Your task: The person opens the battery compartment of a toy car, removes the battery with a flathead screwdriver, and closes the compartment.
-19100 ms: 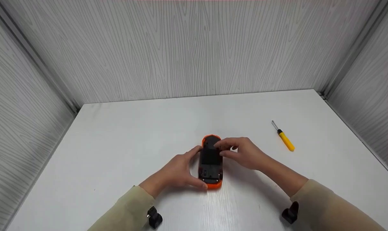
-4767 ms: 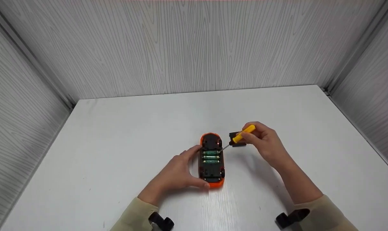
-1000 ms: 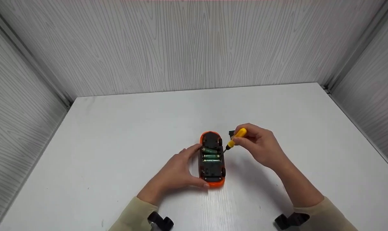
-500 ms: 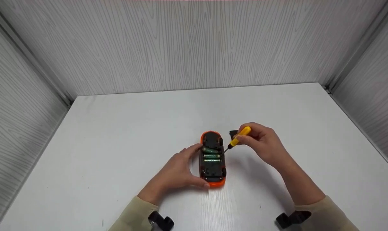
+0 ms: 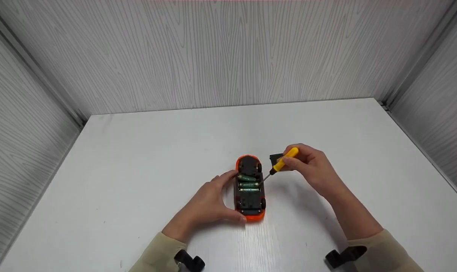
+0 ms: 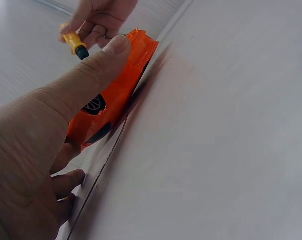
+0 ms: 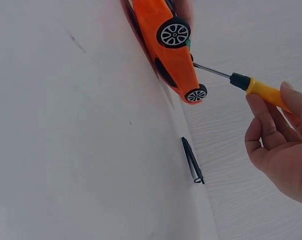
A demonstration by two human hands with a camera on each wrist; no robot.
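Observation:
An orange toy car lies wheels up on the table, its black underside showing. Three green batteries sit in its uncovered compartment; the farthest one is slanted, its right end lower. My left hand grips the car from the left, thumb at the near end. Pinched in my right hand is a yellow-handled screwdriver. Its metal shaft slants down to the compartment's right edge, by the middle battery; exact contact is unclear. The black battery cover lies right of the car, partly behind my right hand.
The white table extends around the car on every side. Wood-grain panels rise behind it and at both sides. A black wrist device sits at each sleeve.
Earlier the cover was on the car and the screwdriver lay at right. Since then the cover came off, my right hand took the screwdriver, and the farthest battery tilted. Lately its tip barely shifts.

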